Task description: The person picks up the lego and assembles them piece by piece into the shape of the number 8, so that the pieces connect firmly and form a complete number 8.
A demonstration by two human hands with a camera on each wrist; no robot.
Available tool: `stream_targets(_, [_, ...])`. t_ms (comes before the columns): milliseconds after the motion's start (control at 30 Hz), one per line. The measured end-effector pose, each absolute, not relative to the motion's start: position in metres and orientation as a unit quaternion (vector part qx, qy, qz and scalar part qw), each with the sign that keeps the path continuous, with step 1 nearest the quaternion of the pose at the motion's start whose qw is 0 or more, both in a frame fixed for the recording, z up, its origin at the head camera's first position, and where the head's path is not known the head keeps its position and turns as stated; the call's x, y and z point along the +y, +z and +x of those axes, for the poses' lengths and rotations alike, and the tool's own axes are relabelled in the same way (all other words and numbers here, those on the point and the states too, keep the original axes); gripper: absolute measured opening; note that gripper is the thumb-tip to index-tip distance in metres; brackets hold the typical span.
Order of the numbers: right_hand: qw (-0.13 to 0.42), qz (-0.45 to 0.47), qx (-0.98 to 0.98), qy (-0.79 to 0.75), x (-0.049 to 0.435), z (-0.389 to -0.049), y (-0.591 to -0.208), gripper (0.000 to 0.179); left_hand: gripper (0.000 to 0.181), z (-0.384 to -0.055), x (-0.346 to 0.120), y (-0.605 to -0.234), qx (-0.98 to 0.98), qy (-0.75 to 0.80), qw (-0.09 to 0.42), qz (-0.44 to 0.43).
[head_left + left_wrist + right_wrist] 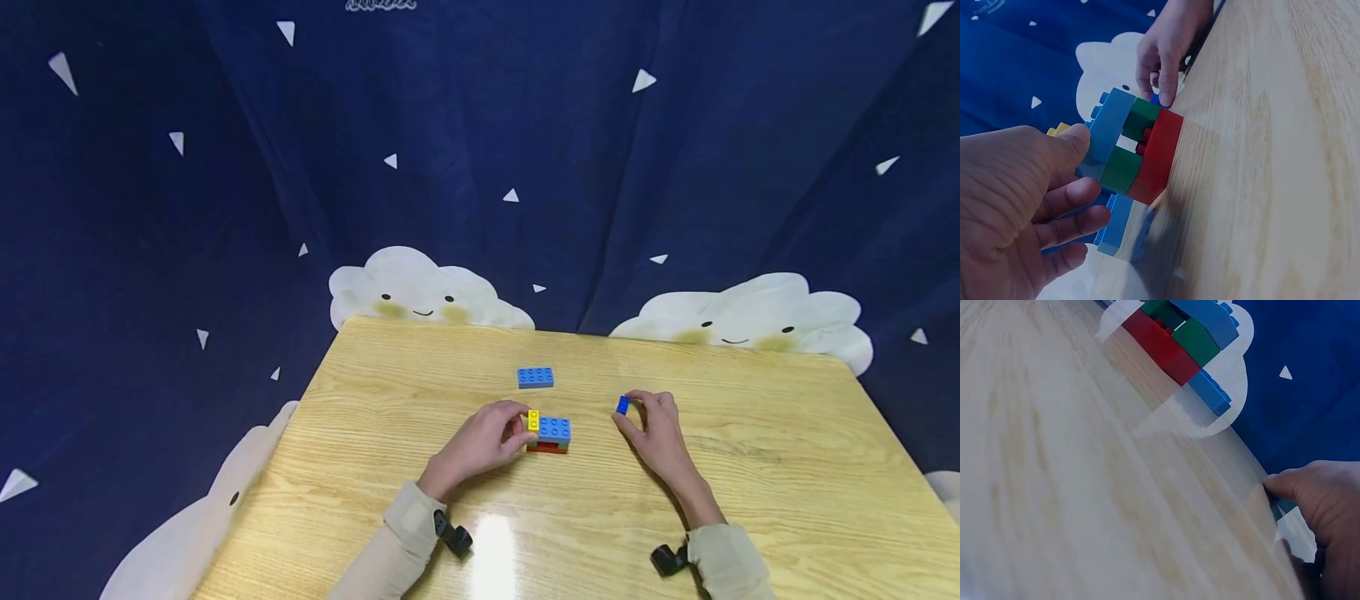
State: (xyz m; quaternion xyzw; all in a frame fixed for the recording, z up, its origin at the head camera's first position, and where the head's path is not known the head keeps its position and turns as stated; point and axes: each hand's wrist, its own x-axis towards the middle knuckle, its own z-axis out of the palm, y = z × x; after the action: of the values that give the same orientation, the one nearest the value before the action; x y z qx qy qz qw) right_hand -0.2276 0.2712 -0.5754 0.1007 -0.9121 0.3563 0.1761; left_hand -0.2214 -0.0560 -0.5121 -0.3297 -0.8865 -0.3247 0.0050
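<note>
A small block stack stands on the table: a red brick (1160, 156) at the bottom, two green bricks (1121, 170) with a gap between them, and a blue brick (555, 428) across the top. At the stack's left end, on top, is a yellow brick (533, 419), which my left hand (487, 437) pinches between thumb and index finger. To the right of the stack, my right hand (658, 433) pinches a small dark blue brick (622, 405) close to the table. That brick is mostly hidden in the right wrist view.
Behind the stack lies a loose blue brick (536, 379) with two rows of studs. The wooden table (787, 467) ends at a dark blue curtain (465, 108) with white clouds and triangles. A patch of glare shows near the front of the table.
</note>
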Motion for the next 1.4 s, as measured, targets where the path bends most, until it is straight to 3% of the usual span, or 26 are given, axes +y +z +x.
stream_targets(300, [0.132,0.114,-0.920,0.351,0.276,-0.226,-0.570,0.044,0.027,-0.222,-0.057,-0.513,-0.892,-0.314,0.014,-0.326])
stream_targets(733, [0.126,0.128,-0.921,0.346,0.277,-0.226,-0.568,0.035,0.033,-0.224,-0.058,-0.515,-0.896,-0.310,0.012,-0.318])
stream_targets(1400, [0.056,0.160,-0.915,0.366,0.249,-0.215,-0.531,0.039,0.032,-0.225,-0.058,-0.516,-0.895,-0.314,0.012,-0.318])
